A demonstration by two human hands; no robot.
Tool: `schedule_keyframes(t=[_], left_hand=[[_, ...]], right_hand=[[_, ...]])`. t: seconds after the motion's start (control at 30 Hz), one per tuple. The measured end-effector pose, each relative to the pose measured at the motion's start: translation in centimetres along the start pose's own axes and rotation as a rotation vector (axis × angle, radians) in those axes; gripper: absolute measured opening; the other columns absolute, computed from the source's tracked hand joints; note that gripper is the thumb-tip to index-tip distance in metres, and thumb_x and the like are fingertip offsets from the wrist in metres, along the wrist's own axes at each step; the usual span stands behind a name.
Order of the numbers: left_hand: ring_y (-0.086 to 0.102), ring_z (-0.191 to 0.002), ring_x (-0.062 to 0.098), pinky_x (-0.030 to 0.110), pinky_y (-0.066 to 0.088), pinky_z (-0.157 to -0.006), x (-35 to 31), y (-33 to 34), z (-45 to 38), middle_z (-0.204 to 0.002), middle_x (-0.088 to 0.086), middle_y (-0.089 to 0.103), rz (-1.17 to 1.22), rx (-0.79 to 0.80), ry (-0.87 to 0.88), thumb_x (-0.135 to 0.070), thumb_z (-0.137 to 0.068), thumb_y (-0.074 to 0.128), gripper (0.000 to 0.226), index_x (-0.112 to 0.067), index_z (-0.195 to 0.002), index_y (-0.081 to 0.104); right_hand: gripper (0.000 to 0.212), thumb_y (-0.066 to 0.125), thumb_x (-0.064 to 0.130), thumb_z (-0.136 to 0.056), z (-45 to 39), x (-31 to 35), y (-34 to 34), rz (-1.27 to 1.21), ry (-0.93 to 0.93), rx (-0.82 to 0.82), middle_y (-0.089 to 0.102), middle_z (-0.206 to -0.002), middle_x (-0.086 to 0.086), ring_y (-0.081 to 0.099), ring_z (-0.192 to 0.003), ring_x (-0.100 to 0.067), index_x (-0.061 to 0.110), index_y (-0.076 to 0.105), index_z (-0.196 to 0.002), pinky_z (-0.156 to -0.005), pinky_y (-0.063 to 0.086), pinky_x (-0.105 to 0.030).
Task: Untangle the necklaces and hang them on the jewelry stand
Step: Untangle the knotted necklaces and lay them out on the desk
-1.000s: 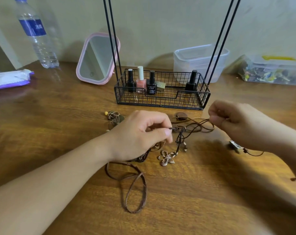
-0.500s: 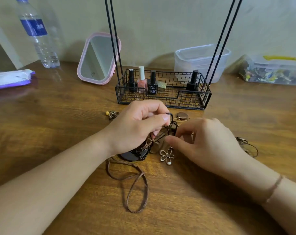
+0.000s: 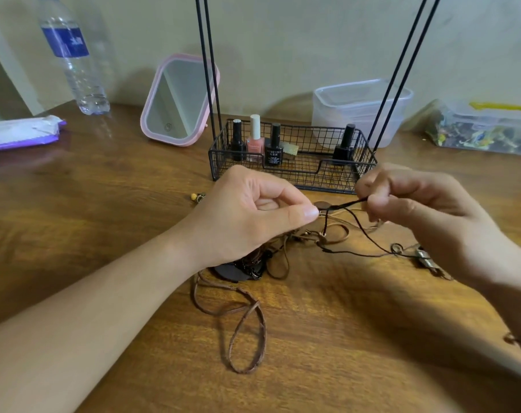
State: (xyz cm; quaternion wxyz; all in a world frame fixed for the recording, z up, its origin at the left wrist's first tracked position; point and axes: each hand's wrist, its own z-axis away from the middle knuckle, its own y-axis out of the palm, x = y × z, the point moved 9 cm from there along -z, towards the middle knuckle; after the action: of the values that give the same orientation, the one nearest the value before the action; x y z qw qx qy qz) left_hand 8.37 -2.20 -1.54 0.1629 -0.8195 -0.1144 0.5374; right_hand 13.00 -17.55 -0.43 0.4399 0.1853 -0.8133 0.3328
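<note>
A tangle of brown and black cord necklaces (image 3: pixel 310 236) lies on the wooden table (image 3: pixel 104 210) in front of the black wire jewelry stand (image 3: pixel 292 171). My left hand (image 3: pixel 247 216) pinches the cords at the knot between thumb and forefinger. My right hand (image 3: pixel 417 210) pinches a thin black cord (image 3: pixel 347 204) and holds it taut between the two hands, a little above the table. A brown leather loop (image 3: pixel 247 338) trails toward me. A metal clasp (image 3: pixel 426 259) lies under my right wrist. The stand's top is out of view.
The stand's basket holds several nail polish bottles (image 3: pixel 254 138). A pink mirror (image 3: pixel 178 99), a water bottle (image 3: pixel 74 55) and a wipes pack (image 3: pixel 20 132) stand at the back left. Two clear plastic boxes (image 3: pixel 360 108) stand at the back right.
My right hand has pulled away to the right and up, drawing a black cord out taut. My left hand has shifted slightly right, still pinching the knot. The flower pendant is hidden now.
</note>
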Motion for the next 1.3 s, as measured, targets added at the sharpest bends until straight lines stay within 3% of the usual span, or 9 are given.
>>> schedule_keyframes(t=[0.2, 0.3, 0.4, 0.5, 0.67, 0.83, 0.97, 1.17, 1.3], left_hand=[[0.048, -0.051, 0.004, 0.018, 0.039, -0.053, -0.5, 0.2, 0.0, -0.058, -0.012, 0.062, -0.008, 0.018, 0.051, -0.014, -0.087, 0.074, 0.006, -0.017, -0.083, 0.076], [0.055, -0.062, 0.002, 0.015, 0.043, -0.061, -0.4, 0.3, -0.1, -0.067, -0.015, 0.064, -0.019, 0.021, 0.069, -0.010, -0.088, 0.069, 0.011, -0.016, -0.079, 0.072], [0.051, -0.055, 0.001, 0.011, 0.039, -0.056, 0.0, 0.4, -0.1, -0.066, -0.012, 0.060, 0.087, 0.021, 0.034, -0.010, -0.087, 0.067, 0.010, -0.011, -0.077, 0.067], [0.051, -0.050, -0.001, 0.010, 0.037, -0.051, -0.1, 0.2, 0.0, -0.080, 0.010, 0.065, 0.196, -0.009, 0.016, -0.011, -0.085, 0.065, 0.011, -0.011, -0.075, 0.064], [0.034, -0.039, 0.003, 0.036, 0.023, -0.042, 0.2, -0.1, 0.0, -0.082, 0.008, 0.072, 0.289, -0.025, -0.021, -0.022, -0.083, 0.059, 0.011, -0.020, -0.073, 0.064], [0.038, -0.044, 0.007, 0.023, 0.031, -0.042, 0.3, -0.5, -0.1, -0.069, 0.007, 0.065, 0.285, -0.066, -0.058, -0.009, -0.084, 0.055, 0.015, -0.012, -0.070, 0.058], [0.041, -0.049, 0.013, 0.011, 0.032, -0.042, 0.0, -0.5, 0.1, -0.058, 0.007, 0.052, 0.368, -0.041, -0.044, -0.003, -0.075, 0.050, 0.017, -0.011, -0.061, 0.054], [0.035, -0.049, 0.026, 0.038, 0.025, -0.043, -1.0, 0.5, 0.6, -0.051, -0.003, 0.047, 0.306, 0.143, 0.060, -0.018, -0.064, 0.049, 0.011, -0.012, -0.055, 0.051], [0.037, -0.053, 0.015, 0.025, 0.031, -0.054, -1.9, 2.6, 1.3, -0.053, 0.004, 0.040, -0.057, 0.314, 0.166, -0.005, -0.069, 0.052, 0.016, -0.008, -0.054, 0.045]], right_hand=[[0.029, 0.075, 0.045, -0.077, 0.0, -1.1, 0.4, -0.380, 0.077, -0.075, 0.068, -0.089, -0.017, 0.064, -0.084, -0.034, 0.019, 0.065, -0.076, -0.078, 0.050, -0.032], [0.030, 0.070, 0.038, -0.083, 0.0, -1.5, 1.4, -0.492, 0.174, -0.029, 0.059, -0.071, -0.017, 0.060, -0.062, -0.037, 0.011, 0.057, -0.080, -0.057, 0.050, -0.041], [0.024, 0.054, 0.031, -0.090, 0.3, -2.4, 1.7, -0.489, 0.292, -0.057, 0.052, -0.065, -0.017, 0.048, -0.040, -0.025, 0.009, 0.052, -0.081, -0.039, 0.035, -0.023], [0.021, 0.051, 0.029, -0.089, 0.4, -2.8, 1.4, -0.400, 0.334, -0.079, 0.053, -0.063, -0.016, 0.033, -0.036, -0.015, 0.012, 0.056, -0.077, -0.039, 0.021, -0.016], [0.019, 0.060, 0.031, -0.083, 1.1, -3.9, 2.2, -0.202, 0.516, 0.030, 0.055, -0.064, -0.014, 0.030, -0.037, -0.012, 0.014, 0.065, -0.076, -0.037, 0.019, -0.013], [0.047, 0.055, 0.062, -0.085, 1.4, -3.1, 2.6, 0.079, 0.476, 0.190, 0.063, -0.071, 0.011, 0.043, -0.043, -0.005, 0.020, 0.074, -0.092, -0.039, 0.031, -0.016], [0.039, 0.063, 0.070, -0.065, 0.9, -1.9, 0.6, 0.591, 0.322, 0.216, 0.067, -0.083, 0.023, 0.062, -0.069, 0.004, 0.041, 0.073, -0.089, -0.062, 0.045, -0.012], [0.021, 0.067, 0.042, -0.080, 1.2, -1.2, 0.8, 0.395, 0.280, 0.414, 0.055, -0.051, 0.010, 0.045, -0.044, -0.002, 0.024, 0.074, -0.072, -0.046, 0.033, -0.012], [0.038, 0.076, 0.056, -0.076, 0.9, -0.6, -0.4, -0.046, 0.196, 0.286, 0.034, -0.058, -0.031, 0.028, -0.046, -0.025, 0.018, 0.073, -0.073, -0.044, 0.026, -0.023]])
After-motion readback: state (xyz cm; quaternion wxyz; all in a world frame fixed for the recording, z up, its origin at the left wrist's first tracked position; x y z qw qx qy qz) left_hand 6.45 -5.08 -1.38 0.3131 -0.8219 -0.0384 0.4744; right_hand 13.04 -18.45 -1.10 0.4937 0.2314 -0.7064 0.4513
